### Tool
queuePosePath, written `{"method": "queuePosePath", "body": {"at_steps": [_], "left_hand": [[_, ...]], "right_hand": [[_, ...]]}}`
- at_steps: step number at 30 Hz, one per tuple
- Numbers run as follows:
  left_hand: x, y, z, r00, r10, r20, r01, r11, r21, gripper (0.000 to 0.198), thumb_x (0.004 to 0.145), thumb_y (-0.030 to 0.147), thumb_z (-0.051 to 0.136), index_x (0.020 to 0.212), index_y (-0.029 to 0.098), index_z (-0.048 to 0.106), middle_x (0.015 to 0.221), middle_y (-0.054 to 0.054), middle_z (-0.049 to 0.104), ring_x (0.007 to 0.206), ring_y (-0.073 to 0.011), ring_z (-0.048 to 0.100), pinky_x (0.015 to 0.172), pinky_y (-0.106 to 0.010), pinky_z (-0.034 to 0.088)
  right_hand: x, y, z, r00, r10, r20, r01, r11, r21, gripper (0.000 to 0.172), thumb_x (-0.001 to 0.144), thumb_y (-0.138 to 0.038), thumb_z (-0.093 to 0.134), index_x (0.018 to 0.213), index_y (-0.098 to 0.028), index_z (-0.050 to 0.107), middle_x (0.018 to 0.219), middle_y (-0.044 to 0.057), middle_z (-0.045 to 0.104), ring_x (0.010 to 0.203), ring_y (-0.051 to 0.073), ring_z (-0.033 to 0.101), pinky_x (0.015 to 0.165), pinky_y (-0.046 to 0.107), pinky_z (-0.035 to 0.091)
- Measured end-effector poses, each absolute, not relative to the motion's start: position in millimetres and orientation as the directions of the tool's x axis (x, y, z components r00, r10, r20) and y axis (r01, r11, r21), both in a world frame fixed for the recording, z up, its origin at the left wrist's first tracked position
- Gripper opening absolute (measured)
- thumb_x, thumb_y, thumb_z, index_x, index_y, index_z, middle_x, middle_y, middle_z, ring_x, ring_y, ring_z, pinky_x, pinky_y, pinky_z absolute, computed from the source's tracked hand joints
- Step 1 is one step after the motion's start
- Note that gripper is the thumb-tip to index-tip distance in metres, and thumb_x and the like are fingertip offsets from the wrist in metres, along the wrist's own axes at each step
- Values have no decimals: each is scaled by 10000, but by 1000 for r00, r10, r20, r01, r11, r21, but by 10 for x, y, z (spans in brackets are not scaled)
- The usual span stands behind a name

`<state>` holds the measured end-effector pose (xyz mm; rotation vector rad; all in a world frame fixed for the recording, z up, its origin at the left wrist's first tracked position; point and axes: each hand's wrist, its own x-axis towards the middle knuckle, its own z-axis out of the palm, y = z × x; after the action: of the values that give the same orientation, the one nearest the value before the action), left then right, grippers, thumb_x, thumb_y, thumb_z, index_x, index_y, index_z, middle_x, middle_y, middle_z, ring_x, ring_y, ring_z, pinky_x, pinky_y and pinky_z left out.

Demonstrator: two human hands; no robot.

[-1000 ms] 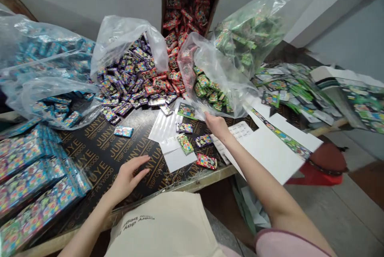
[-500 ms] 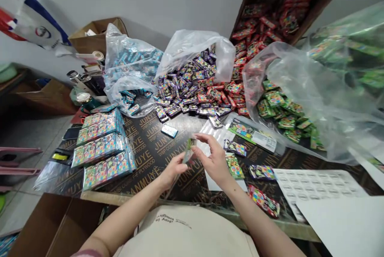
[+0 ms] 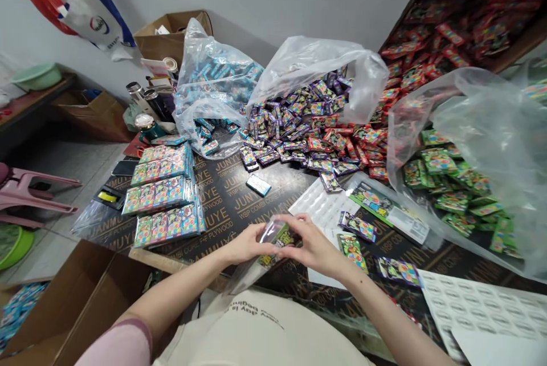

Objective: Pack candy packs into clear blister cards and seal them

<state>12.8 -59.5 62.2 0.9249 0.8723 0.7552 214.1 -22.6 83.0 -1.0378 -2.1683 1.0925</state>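
Observation:
Close to my body, both hands hold a clear plastic pouch (image 3: 270, 260) with green printing on it. My left hand (image 3: 245, 247) grips its left side, thumb on top. My right hand (image 3: 316, 247) has its fingers bent around the upper right edge, with the thumb pressed near the left thumb. What the pouch contains, if anything, I cannot make out. Just right of my right hand lie a green packet (image 3: 352, 252), a purple packet (image 3: 358, 226) and another purple packet (image 3: 397, 271). A small white-and-blue packet (image 3: 258, 184) sits beyond my hands.
Stacked packs (image 3: 164, 195) stand at the left. Blue packets in a plastic bag (image 3: 217, 78), a purple packet heap (image 3: 294, 112), red packets (image 3: 361, 141) and green packets (image 3: 453, 178) line the back. A flat green-labelled pouch (image 3: 384, 209) and a sticker sheet (image 3: 482, 309) lie right.
The view has swung left. The pouch was tilted nearly edge-on and now shows its green printed face, lower and closer to my body. My right fingers have closed onto it.

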Motion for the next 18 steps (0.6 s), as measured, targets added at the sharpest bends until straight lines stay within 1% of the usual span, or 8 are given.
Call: {"method": "queuePosePath", "body": {"at_steps": [2,4,5,7,10,14,16,18], "left_hand": [[106,-559,631,361,886,-291,-199,378,904,454,643,378,762,1011,128,672,857,-43,692,747,-174,611,753,-283,466],[104,-508,676,286,917,-277,-274,355,894,441,667,389,738,1006,115,671,846,-56,695,712,-165,608,712,-270,469],[112,-481,704,252,932,-260,-311,333,890,436,669,395,732,993,109,673,840,-60,696,705,-163,606,705,-266,470],[140,-435,756,192,957,-216,-342,271,900,428,674,430,714,940,98,678,806,-60,690,694,-161,598,698,-265,470],[181,-397,778,99,978,-185,-223,203,953,431,711,513,651,793,89,665,692,-39,643,631,-142,550,638,-250,446],[182,-392,713,-28,987,-159,39,160,986,479,774,550,570,602,102,583,562,-2,534,542,-101,450,539,-222,367],[171,-393,683,-25,987,-161,57,162,985,472,786,547,565,638,100,596,589,-6,554,559,-105,469,543,-220,375],[161,-394,672,32,981,-194,17,193,981,426,742,522,641,768,97,632,653,-13,603,592,-118,515,557,-219,401]], "right_hand": [[2163,-190,767,-395,901,182,375,339,-863,575,692,-382,755,1230,-302,570,1136,69,633,1069,267,545,959,447,425],[2139,-188,688,-200,963,178,298,233,-926,669,682,-449,751,1292,-302,517,1273,77,566,1175,280,508,1020,471,385],[2104,-208,647,-183,976,116,231,157,-960,690,682,-478,742,1304,-290,508,1300,83,552,1184,282,514,1013,466,403],[2000,-284,576,-308,949,-66,85,-41,-996,658,713,-530,695,1287,-256,528,1237,94,606,1097,276,586,938,445,479],[1844,-418,538,-457,865,-205,-47,-254,-966,551,748,-524,664,1206,-229,583,1066,77,690,937,247,654,843,404,541],[1781,-457,583,-366,897,-246,-81,-294,-952,464,709,-469,719,1076,-197,638,938,59,720,782,216,670,745,355,564],[1798,-415,602,-320,909,-268,-65,-303,-951,437,709,-485,710,1009,-172,658,871,65,725,720,214,665,678,342,565],[1830,-364,602,-252,929,-272,-58,-295,-954,439,701,-506,707,967,-159,659,845,74,725,712,223,665,654,342,564]]}}
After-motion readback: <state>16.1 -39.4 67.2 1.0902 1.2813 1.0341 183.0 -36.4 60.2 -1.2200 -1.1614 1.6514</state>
